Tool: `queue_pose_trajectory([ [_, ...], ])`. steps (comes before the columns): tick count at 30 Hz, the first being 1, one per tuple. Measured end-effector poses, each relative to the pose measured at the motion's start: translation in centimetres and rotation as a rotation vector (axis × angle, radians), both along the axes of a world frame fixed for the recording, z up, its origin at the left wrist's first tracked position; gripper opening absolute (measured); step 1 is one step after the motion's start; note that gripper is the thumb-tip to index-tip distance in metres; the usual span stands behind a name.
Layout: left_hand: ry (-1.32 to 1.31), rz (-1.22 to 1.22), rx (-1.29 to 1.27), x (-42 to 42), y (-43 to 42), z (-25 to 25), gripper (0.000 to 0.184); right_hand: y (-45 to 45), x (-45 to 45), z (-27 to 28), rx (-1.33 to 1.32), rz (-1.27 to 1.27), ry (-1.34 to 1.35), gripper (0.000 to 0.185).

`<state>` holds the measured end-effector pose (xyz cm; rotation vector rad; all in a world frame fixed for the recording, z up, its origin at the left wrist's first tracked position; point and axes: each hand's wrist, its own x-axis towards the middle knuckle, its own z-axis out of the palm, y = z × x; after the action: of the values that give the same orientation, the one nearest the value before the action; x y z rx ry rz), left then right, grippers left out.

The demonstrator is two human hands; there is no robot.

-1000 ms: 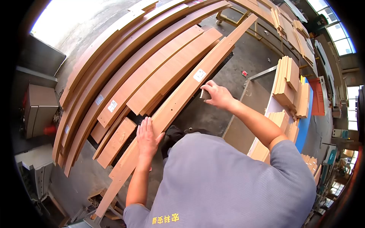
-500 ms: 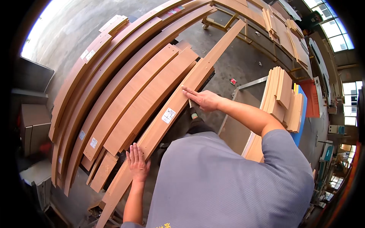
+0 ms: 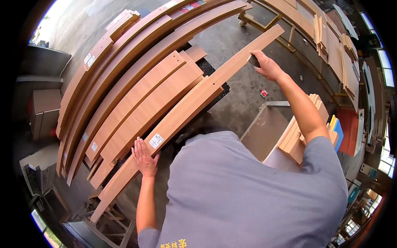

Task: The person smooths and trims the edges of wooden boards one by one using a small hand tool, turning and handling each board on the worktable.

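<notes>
A long wooden board with a white label runs diagonally in front of me. My left hand lies flat on its lower part, beside the label, fingers stretched out. Near the board's far end, my right hand is closed on a small block with a dark face, held at the board's near edge. The block looks like a sanding block, but the fingers cover part of it. Shorter wooden boards lie side by side just beyond the long one.
More long boards are lined up farther left. At the right stand a stack of wooden pieces and a metal-edged cart. A yellow frame carries panels at the back. A small red packet lies on the floor.
My right hand has slid along the board's near edge toward its far end, taking the block with it. My left hand still rests flat on the board. The head view has shifted.
</notes>
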<state>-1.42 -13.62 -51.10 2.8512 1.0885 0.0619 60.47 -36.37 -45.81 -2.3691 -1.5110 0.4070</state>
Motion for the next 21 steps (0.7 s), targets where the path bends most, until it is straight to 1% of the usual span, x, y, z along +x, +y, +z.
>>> queue_pose_trajectory([
  [1,0.001,0.008,0.0,0.6,-0.1,-0.1,0.112,0.8,-0.2,0.9,0.0,0.008,0.001,0.067],
  [3,-0.033,0.025,0.003,1.1,-0.2,-0.3,0.112,2.0,-0.2,2.0,-0.096,0.224,-0.053,0.065],
  [4,-0.038,0.017,0.035,1.1,-0.1,-0.4,0.113,2.3,0.3,1.6,-0.091,0.292,-0.118,0.068],
  [5,-0.037,0.031,0.038,1.0,-0.1,-0.5,0.113,2.7,0.6,1.8,-0.088,0.306,-0.119,0.068],
  [7,-0.034,0.046,0.022,1.1,-0.3,-0.4,0.112,3.6,0.7,2.5,-0.266,0.158,-0.049,0.067],
  [8,-0.046,0.052,0.024,1.1,-0.3,-0.5,0.11,3.7,1.1,2.3,-0.264,0.171,-0.047,0.067],
  [10,-0.049,0.066,0.02,1.3,-0.3,-0.3,0.109,3.5,2.5,2.0,-0.07,0.353,-0.091,0.054],
  [11,-0.053,0.071,0.013,1.3,-0.3,-0.1,0.108,3.2,2.8,1.7,-0.066,0.368,-0.087,0.054],
  [13,-0.055,0.097,0.041,1.6,-0.4,0.2,0.109,4.3,2.1,1.4,-0.052,0.405,-0.01,0.046],
  [15,-0.077,0.065,-0.031,1.4,-0.2,0.7,0.109,5.8,-1.7,0.4,-0.063,0.51,0.08,0.048],
  [17,-0.145,0.087,-0.124,0.8,0.2,0.9,0.103,7.1,-6.6,0.6,-0.027,0.723,-0.084,0.061],
  [18,-0.197,0.095,-0.163,1.2,0.5,1.6,0.087,7.6,-8.2,0.9,-0.026,0.667,-0.024,0.067],
  [19,-0.192,0.126,-0.143,1.5,0.6,2.0,0.087,8.1,-9.5,1.4,-0.029,0.609,0.038,0.074],
  [20,-0.204,0.099,-0.147,1.7,0.7,2.5,0.079,8.6,-9.4,2.2,-0.048,0.569,0.026,0.081],
  [21,-0.211,0.078,-0.149,1.6,0.5,2.9,0.071,8.7,-8.5,1.3,-0.035,0.496,0.021,0.077],
])
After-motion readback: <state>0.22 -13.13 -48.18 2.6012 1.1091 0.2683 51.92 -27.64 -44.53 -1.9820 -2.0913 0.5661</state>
